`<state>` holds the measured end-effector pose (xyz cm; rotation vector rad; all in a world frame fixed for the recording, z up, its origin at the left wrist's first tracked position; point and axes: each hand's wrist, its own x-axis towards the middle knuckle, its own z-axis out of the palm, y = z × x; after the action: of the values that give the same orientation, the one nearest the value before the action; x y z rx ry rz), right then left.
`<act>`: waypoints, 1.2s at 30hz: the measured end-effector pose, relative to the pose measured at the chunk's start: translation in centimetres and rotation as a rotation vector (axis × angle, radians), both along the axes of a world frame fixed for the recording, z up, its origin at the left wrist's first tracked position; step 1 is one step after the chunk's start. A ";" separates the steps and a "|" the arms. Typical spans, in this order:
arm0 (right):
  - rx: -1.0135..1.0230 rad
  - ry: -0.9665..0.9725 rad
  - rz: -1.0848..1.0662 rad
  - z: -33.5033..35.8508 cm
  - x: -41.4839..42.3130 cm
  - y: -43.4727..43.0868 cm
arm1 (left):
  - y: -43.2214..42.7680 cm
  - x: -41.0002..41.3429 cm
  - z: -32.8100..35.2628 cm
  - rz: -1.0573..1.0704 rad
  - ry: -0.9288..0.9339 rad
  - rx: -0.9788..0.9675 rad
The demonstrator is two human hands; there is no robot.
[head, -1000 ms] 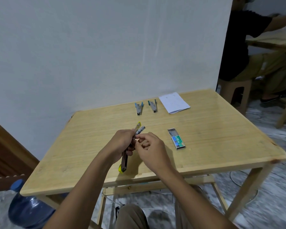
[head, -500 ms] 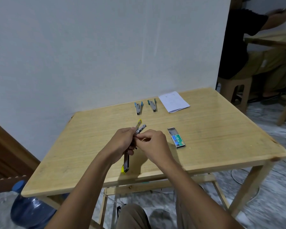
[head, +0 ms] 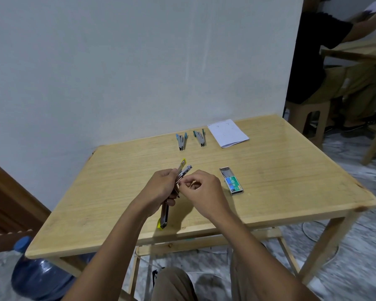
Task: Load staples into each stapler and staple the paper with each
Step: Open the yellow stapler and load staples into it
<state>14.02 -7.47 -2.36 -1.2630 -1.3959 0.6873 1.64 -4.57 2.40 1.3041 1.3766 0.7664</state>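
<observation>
My left hand grips a yellow stapler swung wide open, its metal magazine pointing away from me above the wooden table. My right hand has its fingers curled at the magazine's middle, pinching something small that I cannot make out. An open box of staples with a green and blue label lies just right of my hands. Two blue-handled staplers, one beside the other, lie at the far edge, with a folded white paper to their right.
The table stands against a pale wall. A blue water bottle sits on the floor under its left corner. At the right, another person sits on a plastic stool at a second wooden table.
My hands stay at the open stapler; the right fingers have shifted slightly along the magazine. The camera has tilted a little. Nothing on the table has moved.
</observation>
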 end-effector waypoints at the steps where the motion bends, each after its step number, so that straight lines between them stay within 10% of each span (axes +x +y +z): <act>1: 0.000 0.004 -0.001 0.0 0.3 0.0 | 0.0 -0.1 -0.1 0.015 -0.007 -0.008; 8: -0.109 -0.203 -0.106 0.0 3.1 0.1 | 0.1 -0.4 -1.1 0.071 -0.080 -0.063; 16: -0.177 -0.836 -0.189 0.7 5.0 1.1 | 0.9 0.1 -3.2 -0.040 0.503 0.260; 28: -0.255 -0.680 -0.358 1.2 9.0 0.2 | 0.6 1.6 -4.8 -0.032 1.039 0.471; 36: -0.412 -0.662 -0.214 0.8 10.1 -0.1 | 0.9 1.7 -5.5 -0.020 0.949 0.477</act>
<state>24.10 -7.53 -1.56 -2.0644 -1.6509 0.4297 3.34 -3.65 -3.06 2.2220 1.9673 0.4678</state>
